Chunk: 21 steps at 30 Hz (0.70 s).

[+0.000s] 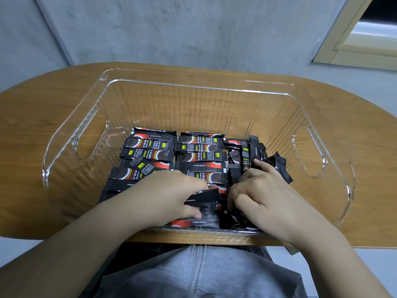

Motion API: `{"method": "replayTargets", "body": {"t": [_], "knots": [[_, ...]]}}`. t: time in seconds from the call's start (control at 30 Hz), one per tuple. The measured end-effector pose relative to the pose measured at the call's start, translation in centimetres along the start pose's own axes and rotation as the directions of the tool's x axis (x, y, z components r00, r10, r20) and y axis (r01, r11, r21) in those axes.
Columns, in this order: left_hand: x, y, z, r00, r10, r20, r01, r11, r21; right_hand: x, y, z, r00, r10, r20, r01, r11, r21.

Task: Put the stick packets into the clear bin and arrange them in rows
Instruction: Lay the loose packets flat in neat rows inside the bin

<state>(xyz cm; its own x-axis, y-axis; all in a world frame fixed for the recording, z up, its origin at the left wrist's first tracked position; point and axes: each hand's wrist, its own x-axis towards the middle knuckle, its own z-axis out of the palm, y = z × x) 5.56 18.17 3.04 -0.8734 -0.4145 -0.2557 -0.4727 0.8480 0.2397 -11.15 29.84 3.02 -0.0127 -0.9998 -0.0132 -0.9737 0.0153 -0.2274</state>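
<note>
Two rows (174, 155) laid in clear bin (193, 82); right-side packets (257, 155) jumbled; left hand (169, 190) pinching a packet (204, 197); right hand (264, 194) curled on the pile.

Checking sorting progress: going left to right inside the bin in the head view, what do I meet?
Bin's left handle → left row of flat packets → middle row → jumbled packets under right hand → right handle.

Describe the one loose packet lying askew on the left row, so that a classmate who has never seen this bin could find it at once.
Start at the clear bin on the wooden table. Inside, the left row holds packets lying flat, stacked front to back. The loose packet rests on top of that row, just beyond the left hand; alone there, it lies slanted across the others.
</note>
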Motion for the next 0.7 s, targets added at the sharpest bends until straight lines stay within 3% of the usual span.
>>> {"method": "replayTargets", "body": {"t": [0.3, 0.7], "knots": [[-0.2, -0.5, 0.3, 0.998, 0.026, -0.056, -0.023, 0.998, 0.055, 0.2, 0.0, -0.1, 0.997, -0.028, 0.07, 0.016, 0.986, 0.166], [-1.4, -2.0, -0.1, 0.996, 0.074, -0.048, -0.071, 0.996, 0.058, 1.3, -2.0, 0.2, 0.997, -0.046, 0.059, 0.037, 0.986, 0.16]]}}
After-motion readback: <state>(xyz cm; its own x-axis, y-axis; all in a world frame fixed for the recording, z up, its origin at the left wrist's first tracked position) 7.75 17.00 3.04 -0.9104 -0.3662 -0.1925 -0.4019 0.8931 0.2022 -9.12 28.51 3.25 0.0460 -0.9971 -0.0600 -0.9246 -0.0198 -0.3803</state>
